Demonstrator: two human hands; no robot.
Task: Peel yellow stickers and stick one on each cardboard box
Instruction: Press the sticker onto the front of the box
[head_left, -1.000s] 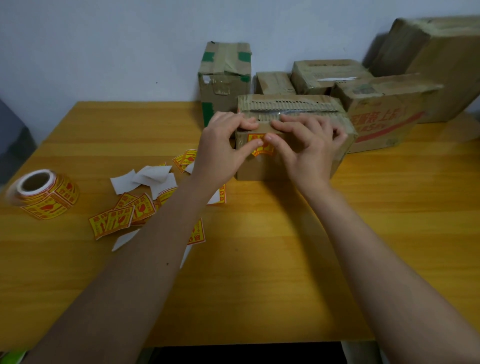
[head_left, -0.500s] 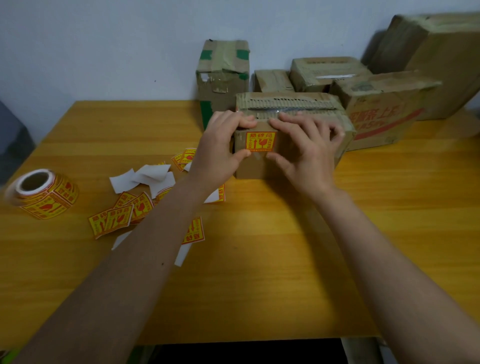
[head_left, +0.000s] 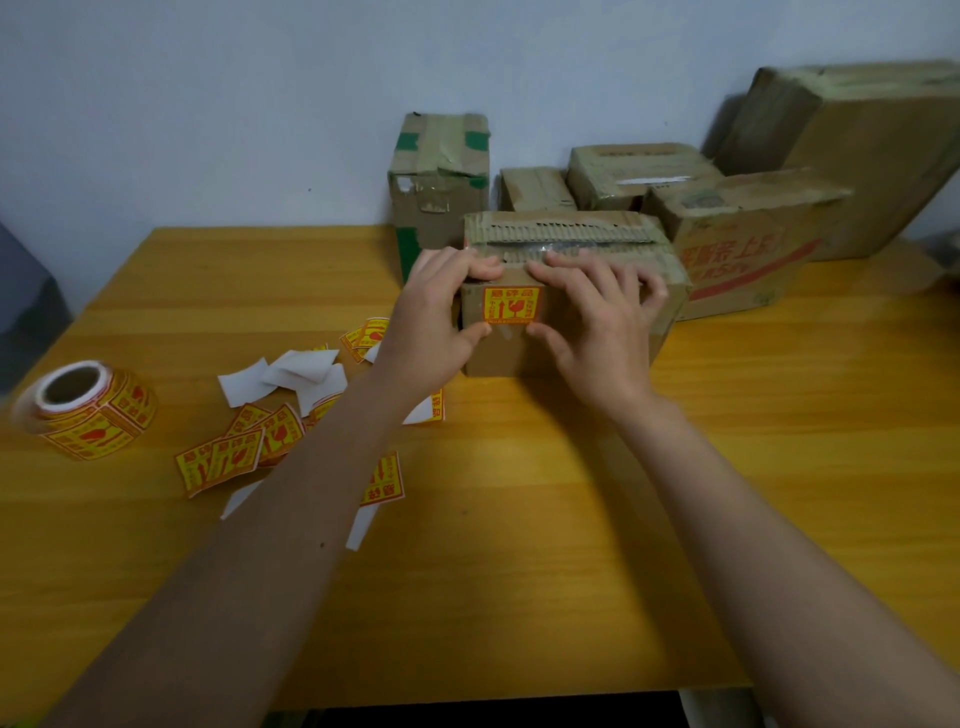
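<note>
Setting: yellow wooden bench (head_left: 519, 571) against a pale blue-grey wall (head_left: 208, 104).
Sticker: yellow sticker with red print (head_left: 511, 304), stuck flat on the near face of the front cardboard box, at its upper left.
Front box: cardboard box (head_left: 571, 236) standing on the bench, top flaps showing torn corrugated edges.
Left hand: left hand (head_left: 434, 322) grips the box's left corner, fingers (head_left: 480, 270) curled over the top edge, thumb pressed just below the sticker's lower left corner.
Right hand: right hand (head_left: 597, 332) holds the box from the front, fingers over the top edge, thumb against the near face just right of the sticker.
Other boxes: tall box with green tape (head_left: 439, 176) behind to the left; several more cardboard boxes (head_left: 753, 228) behind to the right, the largest leaning on the wall.
Loose stickers: cut yellow stickers (head_left: 223, 460) and white backing papers (head_left: 291, 376) scattered left of the forearm.
Roll: sticker roll (head_left: 83, 410) near the left edge of the bench.
</note>
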